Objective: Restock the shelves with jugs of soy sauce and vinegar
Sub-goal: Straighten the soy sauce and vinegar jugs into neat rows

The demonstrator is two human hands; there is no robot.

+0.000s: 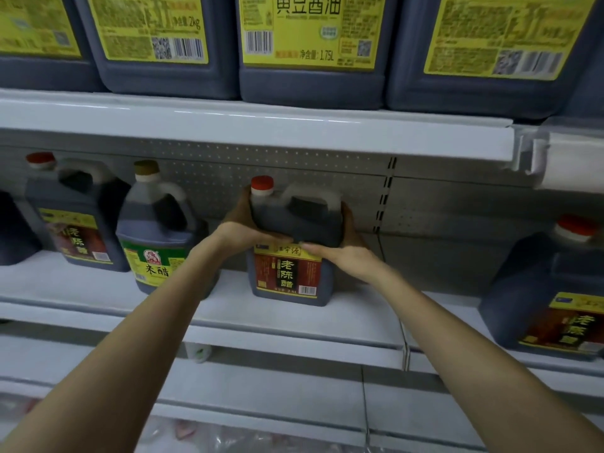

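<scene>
Dark vinegar jug (292,253) w/ a red cap (262,185) stands upright on the white middle shelf (228,308), about in the middle. Both hands grip it up high, at the shoulder just above its label: left hand (243,228) wraps the left side under the cap, right hand (343,253) wraps the right side by the handle, fingers curled round the back. Thumbs almost meet at the front. To the left, just beside the left arm, is a green-label jug (157,237) w/ a gold cap, then another red-cap jug (76,220). Far right stands one more red-cap jug (549,295), well apart. On the shelf above sit big yellow-label jugs (310,44)
</scene>
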